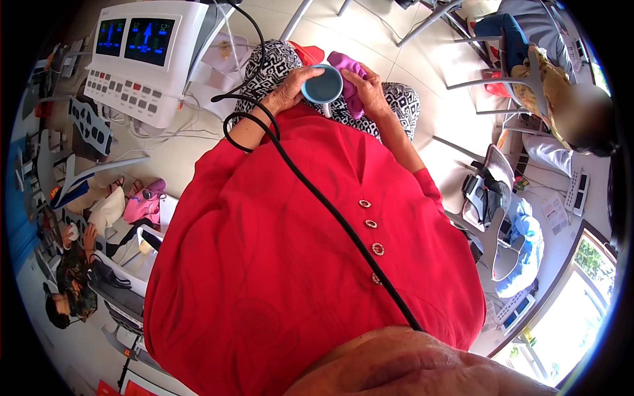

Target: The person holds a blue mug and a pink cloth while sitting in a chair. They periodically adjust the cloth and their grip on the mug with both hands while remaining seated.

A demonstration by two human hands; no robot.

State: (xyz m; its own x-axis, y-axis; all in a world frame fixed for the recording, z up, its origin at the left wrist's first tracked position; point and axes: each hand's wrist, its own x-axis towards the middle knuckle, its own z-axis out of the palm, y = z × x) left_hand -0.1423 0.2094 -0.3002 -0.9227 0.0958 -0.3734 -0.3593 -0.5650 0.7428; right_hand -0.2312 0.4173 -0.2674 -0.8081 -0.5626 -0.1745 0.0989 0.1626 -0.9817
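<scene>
My left hand (291, 88) grips a mug (322, 84) with a blue inside, its thumb over the rim. The mug's white handle points back towards my body. Whether liquid is in it, I cannot tell. In my right hand (369, 93) is a bunched purple cloth (349, 91), close beside the mug's right side. Both hands are above my lap, over black-and-white patterned trousers (403, 106). A red item (309, 53) shows just beyond the mug, partly hidden. A black cable (317, 190) runs down across my red top (277, 237) and loops over my left forearm.
A white device with two lit screens (143, 64) stands at the left, with thin wires below it. A plastic bin (225, 54) is behind it. Seated people are at the far left and upper right. Chairs (495, 218) and a window (569, 317) are to the right.
</scene>
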